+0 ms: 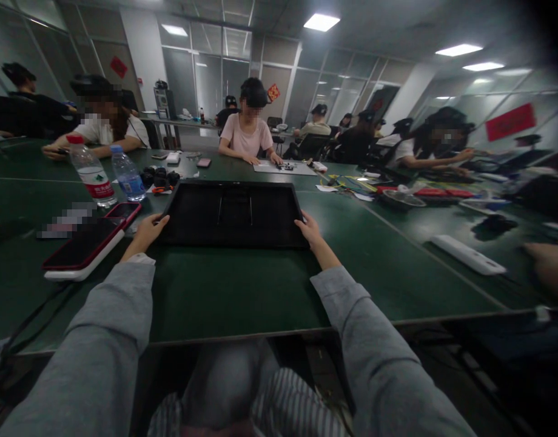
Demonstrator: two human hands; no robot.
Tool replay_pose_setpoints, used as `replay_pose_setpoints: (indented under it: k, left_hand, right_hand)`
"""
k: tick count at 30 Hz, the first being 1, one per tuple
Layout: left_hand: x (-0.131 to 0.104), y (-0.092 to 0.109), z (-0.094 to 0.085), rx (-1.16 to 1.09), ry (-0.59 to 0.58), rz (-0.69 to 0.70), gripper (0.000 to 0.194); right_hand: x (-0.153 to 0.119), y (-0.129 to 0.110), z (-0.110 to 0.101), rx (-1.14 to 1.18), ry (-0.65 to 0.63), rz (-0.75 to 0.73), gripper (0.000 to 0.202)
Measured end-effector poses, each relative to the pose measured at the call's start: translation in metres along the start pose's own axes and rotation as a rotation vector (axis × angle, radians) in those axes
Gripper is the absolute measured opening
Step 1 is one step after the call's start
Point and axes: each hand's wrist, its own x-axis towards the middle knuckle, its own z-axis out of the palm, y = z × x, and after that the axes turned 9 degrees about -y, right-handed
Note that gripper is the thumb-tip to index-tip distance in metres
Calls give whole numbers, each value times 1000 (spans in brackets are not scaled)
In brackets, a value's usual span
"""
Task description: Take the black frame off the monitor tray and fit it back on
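A black monitor (197, 212) with a raised frame lies nearly flat over the green table, its screen side up and a small pale mark on its far edge. My left hand (148, 232) grips the left edge, thumb on top of the frame. At the opposite side, my right hand (310, 230) holds the right edge in the same way. The fingers under the frame are hidden on both sides. Two thin pale lines show on the dark screen, perhaps reflections.
Left of the monitor are a red-capped bottle (91, 173), a blue-capped bottle (127, 175) and a red-edged phone (83, 244) on a white block. A white power strip (467, 255) lies right on the green table (242, 291). A person in pink (247, 133) sits opposite.
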Motion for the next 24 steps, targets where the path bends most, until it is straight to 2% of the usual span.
replay_pose_setpoints:
  k: [4, 9, 14, 17, 20, 24]
  left_hand:
    - [2, -3, 2, -70, 55, 9, 45]
    - [-1, -3, 0, -136, 73, 3, 41]
    - [-10, 8, -4, -106, 79, -12, 30]
    - [-15, 12, -6, -88, 69, -25, 29]
    - [-14, 11, -6, -56, 66, -31, 29]
    - [-11, 5, -5, -20, 69, -46, 32]
  right_hand:
    - [-7, -4, -13, -22, 145, 19, 77]
    - [-8, -1, -42, -149, 379, -61, 73]
    - [-8, 14, -80, -316, 846, 134, 76]
    - [-12, 24, -104, -398, 1055, 201, 77]
    - [-21, 30, -126, -418, 1217, 237, 76]
    - [-38, 27, -149, -320, 1347, 320, 78]
